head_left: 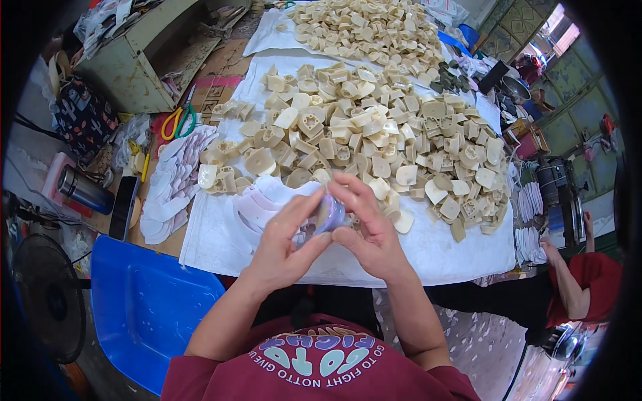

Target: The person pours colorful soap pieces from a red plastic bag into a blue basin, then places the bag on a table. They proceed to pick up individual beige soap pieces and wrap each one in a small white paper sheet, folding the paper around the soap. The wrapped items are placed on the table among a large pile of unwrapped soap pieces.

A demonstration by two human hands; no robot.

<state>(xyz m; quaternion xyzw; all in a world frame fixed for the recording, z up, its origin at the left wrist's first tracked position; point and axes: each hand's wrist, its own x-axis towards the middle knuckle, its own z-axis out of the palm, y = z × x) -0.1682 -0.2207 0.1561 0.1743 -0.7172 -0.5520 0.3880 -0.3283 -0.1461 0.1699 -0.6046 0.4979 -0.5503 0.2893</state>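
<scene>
So both hands are up in the middle of the view, right over the near edge of the tabletop [172,242], and they're pinching the same thing: a small purple roundish piece [331,212], a bit see-through looking, though the fingers hide too much of it to say more. Left hand [284,234] has it from one side with thumb and fingers, right hand [371,230] has it from the other, thumbs almost meeting at the bottom. Just beyond and to the left, some pale curved cutouts [257,207] lie on the white sheet [441,260], and past those there's a massive heap of beige molded blocks [374,134], with another pile [374,30] of them farther back. Over on the left you've got a long overlapping stack of pale cutouts [167,184], scissors [178,122] with one orange and one green loop, a smartphone [124,207] and a dark metal bottle [85,190]. Below that side sits a big blue plastic tub [154,301] next to a black fan [48,301]. Another person in red [598,287] is off to the right.
</scene>
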